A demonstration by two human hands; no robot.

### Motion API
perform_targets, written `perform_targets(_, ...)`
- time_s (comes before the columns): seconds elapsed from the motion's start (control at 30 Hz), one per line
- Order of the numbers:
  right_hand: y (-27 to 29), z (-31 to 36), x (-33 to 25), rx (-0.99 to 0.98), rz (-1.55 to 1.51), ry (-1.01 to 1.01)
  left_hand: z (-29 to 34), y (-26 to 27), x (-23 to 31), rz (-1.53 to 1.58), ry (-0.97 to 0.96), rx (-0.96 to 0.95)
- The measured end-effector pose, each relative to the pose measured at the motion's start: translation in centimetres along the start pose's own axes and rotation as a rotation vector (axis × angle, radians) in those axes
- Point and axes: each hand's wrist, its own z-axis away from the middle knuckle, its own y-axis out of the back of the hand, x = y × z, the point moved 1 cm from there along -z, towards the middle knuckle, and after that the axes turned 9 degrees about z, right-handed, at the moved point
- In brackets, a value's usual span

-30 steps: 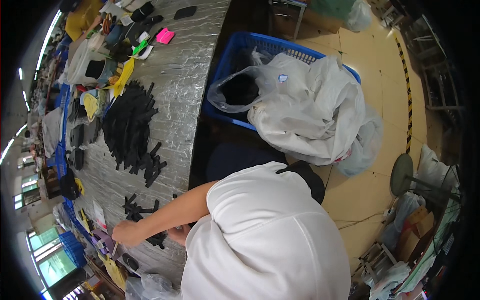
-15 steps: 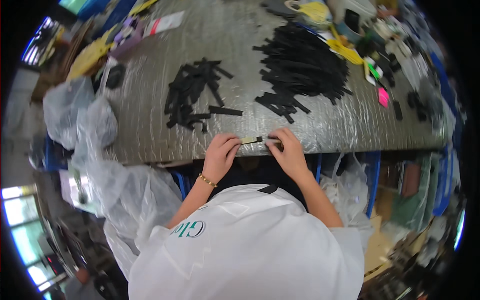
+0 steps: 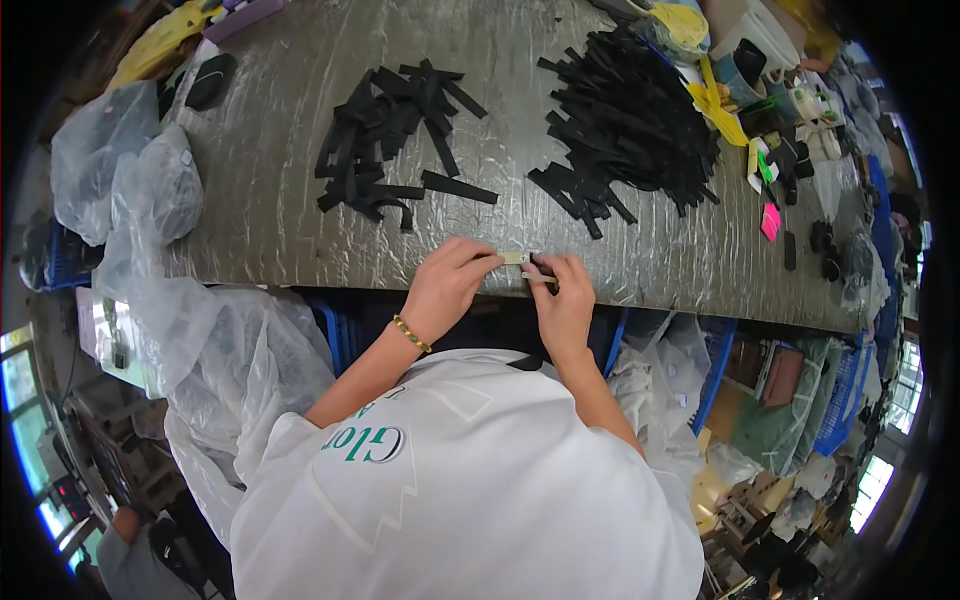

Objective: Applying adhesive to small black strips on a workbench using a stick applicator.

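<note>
My left hand [image 3: 448, 280] pinches a short, pale yellowish strip [image 3: 512, 258] just above the table's near edge. At the strip's right end, beside a small dark tip, are the fingers of my right hand [image 3: 566, 305]. These fingers are closed on a thin pale piece [image 3: 540, 276], whose kind is too small to make out. Beyond my hands lies a loose pile of short black fabric-like strips [image 3: 385, 120], with a single black strip [image 3: 460, 187] beside it. Farther right is a larger, denser pile of black strips [image 3: 640, 120].
The table [image 3: 300, 235] has a wrinkled, shiny covering. Clear plastic bags [image 3: 245, 345] hang at its left front edge. Tubs [image 3: 750, 65], yellow pieces [image 3: 715, 110] and a pink tag [image 3: 770, 221] crowd the right side. A blue crate [image 3: 715, 370] stands below on the right.
My hands have come closer together, and my right fingers now reach the strip's dark end, which stuck out between the hands before. The whole view has shifted and tilted slightly.
</note>
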Motion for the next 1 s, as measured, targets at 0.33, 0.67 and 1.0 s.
perform_targets(0.33,1.9,-1.7,0.8,-0.082,-0.237,-0.163,-0.8,-0.4,0.4,-0.083,-0.02,-0.081)
perform_targets(0.67,1.0,-2.6,1.9,-0.185,-1.18,-0.483,-1.0,-0.4,0.4,-0.108,-0.068,-0.109)
perform_targets(1.0,0.9,-2.6,1.9,-0.187,-1.19,-0.496,-1.1,-0.7,0.4,-0.175,-0.09,-0.108)
